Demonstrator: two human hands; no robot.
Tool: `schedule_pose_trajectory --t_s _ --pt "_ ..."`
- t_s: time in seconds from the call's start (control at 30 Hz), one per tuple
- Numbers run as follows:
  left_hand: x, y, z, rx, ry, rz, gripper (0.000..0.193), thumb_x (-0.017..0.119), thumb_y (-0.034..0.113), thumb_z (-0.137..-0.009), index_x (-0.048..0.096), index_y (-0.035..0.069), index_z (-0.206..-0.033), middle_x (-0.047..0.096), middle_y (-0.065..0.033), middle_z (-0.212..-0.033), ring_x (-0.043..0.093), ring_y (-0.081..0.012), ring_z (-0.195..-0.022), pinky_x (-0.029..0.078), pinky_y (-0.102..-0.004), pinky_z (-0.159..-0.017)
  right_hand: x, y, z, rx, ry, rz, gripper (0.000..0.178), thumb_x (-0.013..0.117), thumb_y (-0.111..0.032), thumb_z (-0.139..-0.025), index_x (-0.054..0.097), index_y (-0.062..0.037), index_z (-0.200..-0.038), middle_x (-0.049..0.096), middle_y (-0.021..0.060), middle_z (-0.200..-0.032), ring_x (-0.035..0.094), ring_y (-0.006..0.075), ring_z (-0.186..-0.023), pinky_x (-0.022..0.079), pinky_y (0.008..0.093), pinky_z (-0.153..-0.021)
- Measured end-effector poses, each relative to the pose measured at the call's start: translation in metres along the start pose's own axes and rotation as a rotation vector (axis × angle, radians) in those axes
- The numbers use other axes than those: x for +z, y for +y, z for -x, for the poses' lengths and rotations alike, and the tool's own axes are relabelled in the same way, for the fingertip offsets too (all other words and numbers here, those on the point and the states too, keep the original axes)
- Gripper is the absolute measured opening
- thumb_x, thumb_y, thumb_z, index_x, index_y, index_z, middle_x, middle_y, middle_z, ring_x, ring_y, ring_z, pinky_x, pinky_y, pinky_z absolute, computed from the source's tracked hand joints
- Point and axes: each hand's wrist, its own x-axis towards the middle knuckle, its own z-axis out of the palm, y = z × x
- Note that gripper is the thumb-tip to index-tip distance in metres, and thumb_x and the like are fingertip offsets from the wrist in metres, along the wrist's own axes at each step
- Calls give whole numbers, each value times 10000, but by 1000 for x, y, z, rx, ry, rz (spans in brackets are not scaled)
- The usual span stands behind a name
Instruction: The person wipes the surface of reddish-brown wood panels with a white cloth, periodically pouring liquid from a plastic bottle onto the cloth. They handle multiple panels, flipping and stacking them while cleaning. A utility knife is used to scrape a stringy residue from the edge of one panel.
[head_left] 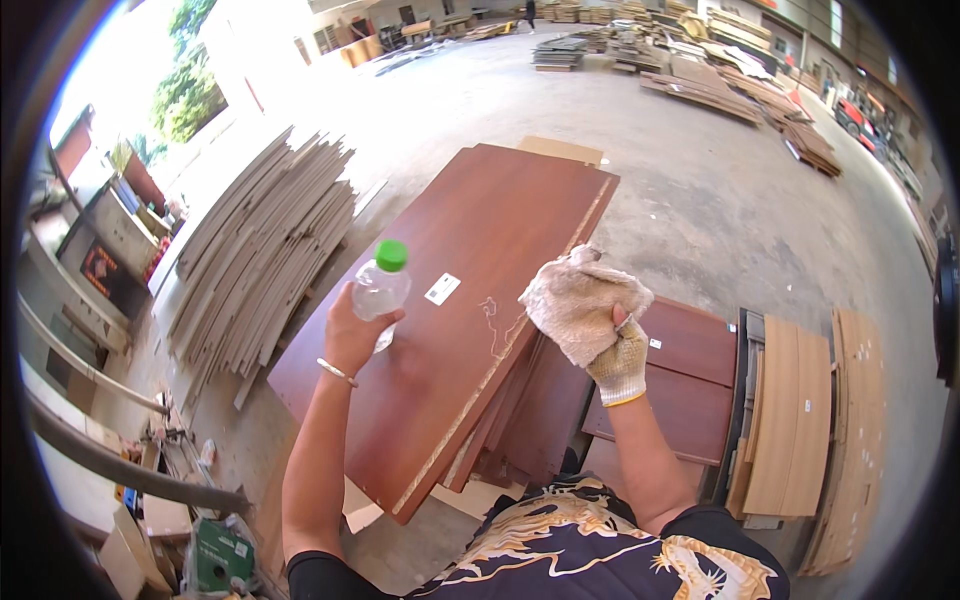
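Observation:
My left hand (352, 330), bare with a pale band at the wrist, is wrapped round a transparent plastic bottle (378, 292) with a green cap. The bottle is held over a reddish-brown wood panel (500, 230), which tops a stack of similar panels. In my right hand (622, 358), covered by a knitted work glove, a bunched beige cloth (578, 300) is gripped beside the panel's right edge. A white label (442, 289) is stuck on the panel. To its right, a thin wet-looking trail (492, 328) runs near the rough, light-coloured edge.
More brown panels (690, 340) and light wood boards (790, 415) stand to the right. Left is a pile of grey-brown strips (265, 250). A dark curved bar (130, 465) and a green box (222, 555) are at lower left. Board stacks (720, 85) lie far back.

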Motion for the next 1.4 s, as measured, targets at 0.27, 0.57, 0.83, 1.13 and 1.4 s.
schedule_pose_trajectory --t_s 0.27,0.57,0.83,1.13,1.4 --pt "80 87 -33 336 -148 -327 572 971 273 -719 671 26 -1140 732 -179 -1107 692 -404 -1063 532 -500 -890 -16 -14 -12 -162 314 84 423 485 -151 -1119 492 -136 -1542 599 95 -1486 595 296 -1367 502 524 -1159" --pt "115 129 -44 351 -267 -273 531 963 267 -730 669 48 -1114 729 -143 -1096 671 -375 -1131 513 -496 -975 0 -56 18 -95 280 141 446 478 -263 -1129 495 -38 -1514 582 135 -1469 570 326 -1372 463 485 -1181" --pt "134 99 -64 -21 -260 319 462 967 151 -776 695 14 -1123 753 -112 -1123 723 -229 -1036 591 -386 -902 -64 -106 39 27 666 874 315 626 -131 -1064 638 -11 -1355 703 112 -1272 711 259 -1136 582 416 -1002" --pt "132 51 -77 -160 -190 546 797 915 279 -888 484 -39 -1479 625 -163 -1364 607 -257 -1270 513 -376 -1073 -6 -116 58 65 377 581 538 638 -367 -1085 570 33 -1439 685 164 -1358 682 307 -1235 559 464 -1073" --pt "107 95 46 -78 -104 346 681 869 169 -888 520 21 -1453 545 -127 -1396 522 -263 -1336 466 -385 -1093 29 -108 63 96 276 633 617 649 -420 -1077 550 49 -1466 672 163 -1387 668 295 -1261 541 437 -1096"
